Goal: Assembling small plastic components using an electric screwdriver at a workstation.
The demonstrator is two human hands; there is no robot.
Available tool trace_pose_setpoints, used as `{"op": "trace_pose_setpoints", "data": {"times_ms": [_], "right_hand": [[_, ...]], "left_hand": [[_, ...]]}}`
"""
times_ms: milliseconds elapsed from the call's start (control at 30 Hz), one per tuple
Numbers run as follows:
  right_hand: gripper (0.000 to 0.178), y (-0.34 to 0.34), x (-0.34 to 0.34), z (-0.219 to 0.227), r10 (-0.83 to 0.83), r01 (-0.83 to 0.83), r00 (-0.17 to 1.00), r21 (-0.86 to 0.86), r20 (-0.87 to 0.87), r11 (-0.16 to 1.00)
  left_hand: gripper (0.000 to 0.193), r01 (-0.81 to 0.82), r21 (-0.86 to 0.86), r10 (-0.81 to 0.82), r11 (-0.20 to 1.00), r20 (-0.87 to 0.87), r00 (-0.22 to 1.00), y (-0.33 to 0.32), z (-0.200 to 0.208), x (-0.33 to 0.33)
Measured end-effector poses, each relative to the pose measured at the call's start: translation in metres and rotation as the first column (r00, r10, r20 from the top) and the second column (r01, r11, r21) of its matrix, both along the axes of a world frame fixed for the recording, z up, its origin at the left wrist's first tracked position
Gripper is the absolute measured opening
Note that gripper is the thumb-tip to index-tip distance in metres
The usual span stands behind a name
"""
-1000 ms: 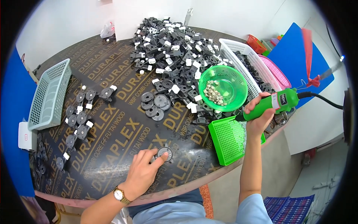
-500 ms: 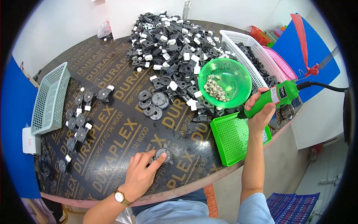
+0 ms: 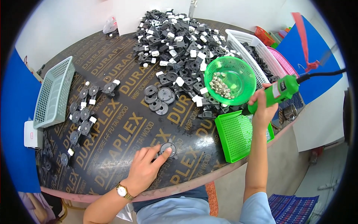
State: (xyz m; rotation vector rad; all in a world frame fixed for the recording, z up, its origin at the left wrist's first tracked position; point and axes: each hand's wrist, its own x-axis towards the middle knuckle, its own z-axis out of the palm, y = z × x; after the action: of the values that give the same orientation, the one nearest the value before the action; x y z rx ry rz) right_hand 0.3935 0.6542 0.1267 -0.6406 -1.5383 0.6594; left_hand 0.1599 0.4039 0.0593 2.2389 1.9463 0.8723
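My left hand (image 3: 143, 170) pins the black round disc (image 3: 167, 149) at six o'clock on the table (image 3: 112, 156); right hand (image 3: 263, 108) clenches the green power screwdriver (image 3: 278, 92). Disc judged light, rigid; hold by rim.

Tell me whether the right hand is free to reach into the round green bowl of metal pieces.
Probably not as is: the right hand grips the green power tool, though the green bowl sits close and unobstructed.
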Motion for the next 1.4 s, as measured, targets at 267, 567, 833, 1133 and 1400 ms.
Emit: {"op": "trace_pose_setpoints", "data": {"times_ms": [267,567,833,1133,1400], "right_hand": [[0.047,-0.075,-0.060,0.045,0.516,-0.571,0.757,-0.021,-0.401,0.820],[0.059,-0.119,-0.123,0.019,0.684,-0.701,0.713,-0.107,-0.156,0.705],[0.062,-0.117,-0.125,0.014,0.719,-0.718,0.693,-0.126,-0.046,0.684],[0.062,-0.123,-0.126,0.016,0.687,-0.686,0.724,-0.178,-0.064,0.706],[0.059,-0.123,-0.127,0.019,0.706,-0.721,0.693,-0.161,-0.147,0.674]], "left_hand": [[0.046,-0.004,0.053,0.005,0.999,-0.029,1.000,0.001,-0.001,0.000],[0.048,-0.001,0.091,0.003,0.996,-0.018,1.000,0.001,-0.002,-0.001],[0.046,0.014,0.056,-0.013,0.998,-0.012,1.000,0.000,0.001,-0.002],[0.046,0.015,0.023,-0.015,1.000,0.003,1.000,-0.001,0.004,-0.001],[0.046,0.011,0.022,-0.011,1.000,0.005,1.000,-0.002,0.002,-0.001]]}}
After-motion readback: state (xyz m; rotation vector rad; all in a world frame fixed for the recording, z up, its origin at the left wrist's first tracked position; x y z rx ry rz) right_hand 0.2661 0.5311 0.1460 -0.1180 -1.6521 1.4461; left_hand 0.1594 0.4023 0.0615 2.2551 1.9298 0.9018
